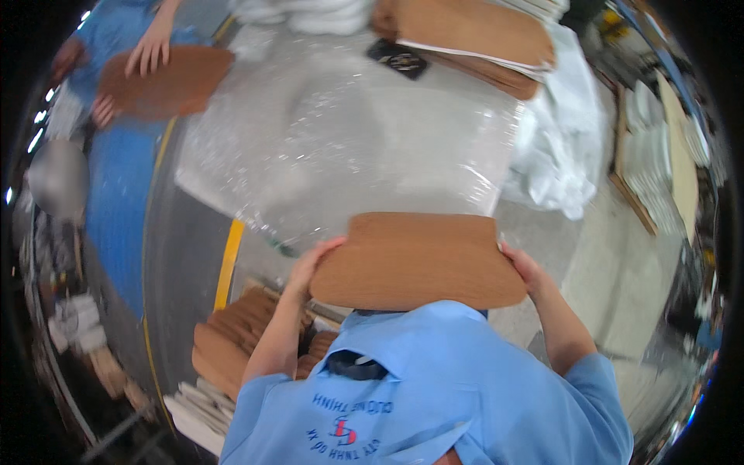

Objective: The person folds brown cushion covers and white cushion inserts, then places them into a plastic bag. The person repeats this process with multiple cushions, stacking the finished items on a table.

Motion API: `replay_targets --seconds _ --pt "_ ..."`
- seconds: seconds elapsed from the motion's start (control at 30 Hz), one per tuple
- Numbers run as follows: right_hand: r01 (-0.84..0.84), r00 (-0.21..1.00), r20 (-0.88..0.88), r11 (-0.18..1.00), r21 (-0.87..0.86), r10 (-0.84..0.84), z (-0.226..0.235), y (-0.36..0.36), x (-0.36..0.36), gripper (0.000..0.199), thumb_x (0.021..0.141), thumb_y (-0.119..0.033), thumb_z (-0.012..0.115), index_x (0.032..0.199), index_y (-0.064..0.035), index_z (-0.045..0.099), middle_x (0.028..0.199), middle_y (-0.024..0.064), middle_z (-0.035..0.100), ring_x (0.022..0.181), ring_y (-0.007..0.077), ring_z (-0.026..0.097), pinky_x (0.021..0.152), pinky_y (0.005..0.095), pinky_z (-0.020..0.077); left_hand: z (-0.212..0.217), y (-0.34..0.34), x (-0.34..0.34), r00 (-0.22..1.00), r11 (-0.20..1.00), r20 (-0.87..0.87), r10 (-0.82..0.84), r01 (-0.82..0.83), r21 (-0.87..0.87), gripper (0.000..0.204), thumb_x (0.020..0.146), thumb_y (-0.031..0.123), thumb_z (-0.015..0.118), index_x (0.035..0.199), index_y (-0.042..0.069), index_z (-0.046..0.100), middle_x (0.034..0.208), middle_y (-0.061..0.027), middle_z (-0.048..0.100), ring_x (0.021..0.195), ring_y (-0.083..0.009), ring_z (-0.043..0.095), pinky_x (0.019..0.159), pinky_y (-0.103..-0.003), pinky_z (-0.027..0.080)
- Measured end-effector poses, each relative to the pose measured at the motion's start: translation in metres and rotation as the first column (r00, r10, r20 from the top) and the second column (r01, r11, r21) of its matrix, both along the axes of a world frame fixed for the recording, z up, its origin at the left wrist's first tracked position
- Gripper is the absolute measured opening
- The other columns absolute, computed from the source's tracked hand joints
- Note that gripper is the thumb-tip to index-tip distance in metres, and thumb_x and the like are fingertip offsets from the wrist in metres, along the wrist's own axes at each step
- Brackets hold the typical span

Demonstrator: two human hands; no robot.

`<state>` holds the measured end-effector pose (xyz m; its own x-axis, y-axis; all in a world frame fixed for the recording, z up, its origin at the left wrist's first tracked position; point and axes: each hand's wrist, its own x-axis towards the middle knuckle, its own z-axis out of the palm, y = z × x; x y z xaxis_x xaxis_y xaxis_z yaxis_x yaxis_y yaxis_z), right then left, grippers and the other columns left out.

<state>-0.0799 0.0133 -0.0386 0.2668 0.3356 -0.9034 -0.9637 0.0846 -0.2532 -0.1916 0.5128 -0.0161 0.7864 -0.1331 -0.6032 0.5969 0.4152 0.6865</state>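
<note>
A brown wood-grained panel is held by both ends beside a plastic-covered work surface.

The panel's left end is gripped by the left hand and its right end by the right hand, the two spread wide, with the panel held just in front of a light-blue shirt. Beside the left forearm, a row of brown panels is seen, with white pieces below. At the far right of the surface, a stack of brown and white panels is placed near a black item, and white wrapping is draped alongside. At upper left, another brown panel is held by a co-worker's hands.
</note>
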Motion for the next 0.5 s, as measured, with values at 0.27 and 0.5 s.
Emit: replay_targets --seconds 0.27,0.5 --pt "0.049 0.997 0.044 0.975 0.218 -0.060 0.031 -0.027 0.000 0.083 0.099 -0.079 0.042 0.153 -0.0166 0.050 0.142 0.0166 0.063 0.110 0.0365 0.071 0.084 0.0505 0.0600 0.008 0.015 0.049 0.958 0.999 -0.286 -0.016 0.029 0.042 0.068 0.113 0.052 0.029 0.140 -0.001 0.061 0.130 -0.0191 0.070 0.114 -0.0370 0.070 0.098 -0.050 0.057" --pt "-0.045 0.742 0.483 0.754 -0.656 0.464 0.077 -0.043 0.006 0.090 0.096 -0.079 0.051 0.159 -0.0140 0.045 0.156 0.0204 0.051 0.131 0.0365 0.061 0.108 0.0461 0.0493 0.017 0.007 0.084 0.893 0.997 -0.447 -0.058 0.029 -0.072 0.076 0.108 0.065 0.025 0.141 0.005 0.058 0.125 -0.0259 0.069 0.099 -0.0512 0.070 0.081 -0.062 0.058"
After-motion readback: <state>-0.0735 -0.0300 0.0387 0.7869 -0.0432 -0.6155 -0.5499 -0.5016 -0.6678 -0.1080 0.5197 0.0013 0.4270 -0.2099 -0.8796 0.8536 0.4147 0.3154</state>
